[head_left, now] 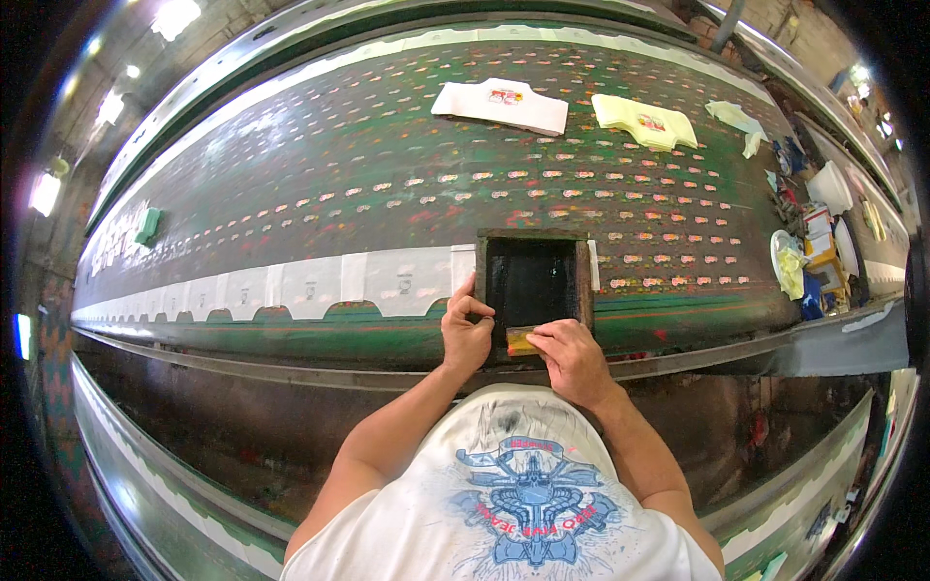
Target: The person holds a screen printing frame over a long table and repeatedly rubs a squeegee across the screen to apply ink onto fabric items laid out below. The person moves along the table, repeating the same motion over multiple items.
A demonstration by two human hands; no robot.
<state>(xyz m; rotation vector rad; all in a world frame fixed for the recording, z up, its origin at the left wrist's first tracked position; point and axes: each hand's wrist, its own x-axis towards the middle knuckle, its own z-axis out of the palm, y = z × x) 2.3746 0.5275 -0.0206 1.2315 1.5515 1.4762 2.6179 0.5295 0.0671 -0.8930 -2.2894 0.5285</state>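
Head view: the right hand (572,356) had thumb and fingers pinched together on a small flat yellow-orange block (521,341), at the 6 o'clock end of a dark rectangular open frame (583,276). The left hand (468,329) touched the frame's 8 o'clock corner, fingers bent; how tightly it gripped, I cannot tell.

From the frame, a row of white cut cloth pieces (396,283) ran close by at 9 o'clock, leaving little room there; a long green-black table (668,334) offered sideways room at 4 o'clock. Its near edge lay just beyond the hands at 6 o'clock. A white cloth stack (499,108) lay at 12, a pale-yellow cloth stack (647,123) at 1.

The white shirt (533,484) at 6 bore red lettering around a blue design; the cloths' printed marks were too small to read.
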